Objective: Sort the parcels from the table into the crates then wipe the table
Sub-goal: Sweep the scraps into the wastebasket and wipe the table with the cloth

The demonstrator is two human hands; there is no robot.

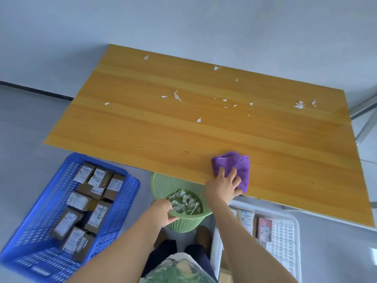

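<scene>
I judge wiping step in hand: right hand (224, 183) spread on purple microfibre cloth (234, 163); left hand (163, 211) grips green plastic mesh bin (163, 183). Next: sweep white paper scraps (177, 96) off yellow wooden bench (142, 129).

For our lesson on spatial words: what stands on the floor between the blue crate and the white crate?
A green basket holding paper scraps, its rim gripped by the left hand; the head view shows it.
</scene>
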